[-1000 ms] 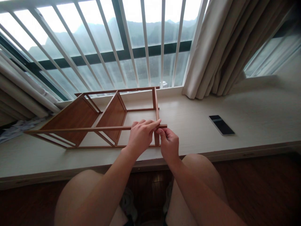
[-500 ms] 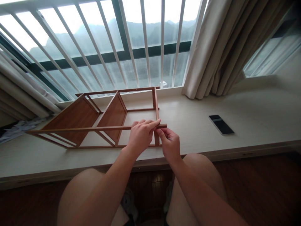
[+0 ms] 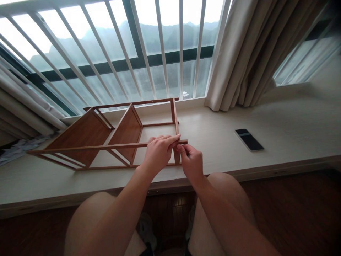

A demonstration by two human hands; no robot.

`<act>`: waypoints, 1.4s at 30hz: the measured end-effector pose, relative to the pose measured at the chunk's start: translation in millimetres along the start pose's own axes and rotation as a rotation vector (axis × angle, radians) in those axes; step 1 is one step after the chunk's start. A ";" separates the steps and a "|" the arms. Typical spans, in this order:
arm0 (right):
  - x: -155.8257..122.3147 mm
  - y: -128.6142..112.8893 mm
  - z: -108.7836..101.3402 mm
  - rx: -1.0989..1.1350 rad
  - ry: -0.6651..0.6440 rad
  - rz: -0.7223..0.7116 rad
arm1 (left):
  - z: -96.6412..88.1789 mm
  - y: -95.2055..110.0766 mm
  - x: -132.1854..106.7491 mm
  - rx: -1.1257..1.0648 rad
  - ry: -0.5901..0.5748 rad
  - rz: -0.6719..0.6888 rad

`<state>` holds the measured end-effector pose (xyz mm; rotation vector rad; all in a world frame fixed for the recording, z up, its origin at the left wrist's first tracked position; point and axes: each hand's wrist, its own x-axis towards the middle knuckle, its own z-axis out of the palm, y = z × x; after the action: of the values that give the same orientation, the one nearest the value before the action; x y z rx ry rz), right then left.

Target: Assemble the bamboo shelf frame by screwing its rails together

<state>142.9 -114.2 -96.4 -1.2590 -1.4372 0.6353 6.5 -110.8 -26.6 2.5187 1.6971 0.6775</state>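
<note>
A brown wooden shelf frame (image 3: 128, 145) lies on its side on the pale window ledge, with two solid panels set across it. My left hand (image 3: 160, 151) is closed over the near upper rail close to its right end, its fingers lying along the corner joint. Just to the right, my right hand (image 3: 192, 160) is pinched at the underside of that corner, thumb and forefinger together. Whatever sits between those fingertips is too small and too covered to make out.
To the right on the window ledge (image 3: 213, 142) lies a dark-screened phone (image 3: 249, 139). White window bars (image 3: 162, 53) rise behind the frame, with a beige curtain (image 3: 234, 57) beside them. Crumpled pale material (image 3: 20, 149) is at the far left. My knees touch the ledge's front edge.
The whole view has shifted slightly, so everything sits a little further left. Both hands keep the same hold at the corner of the frame; any finger movement is too slight to see.
</note>
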 end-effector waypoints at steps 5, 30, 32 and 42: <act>-0.2 -3.0 0.3 -0.020 0.023 -0.057 | 0.6 0.3 0.1 -0.001 0.006 0.007; -1.2 -0.2 -0.8 0.033 0.007 -0.098 | -13.3 -7.8 15.7 -0.150 -0.111 0.053; -1.6 -1.1 -1.6 -0.008 0.028 -0.108 | -13.2 -7.4 15.7 -0.148 -0.104 0.049; -0.6 -2.7 -1.9 -0.108 0.078 -0.151 | -12.7 -9.2 16.7 -0.157 -0.119 0.105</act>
<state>143.6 -116.1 -93.7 -1.2311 -1.5022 0.4075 -1.1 -94.9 -11.9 2.4980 1.4241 0.6270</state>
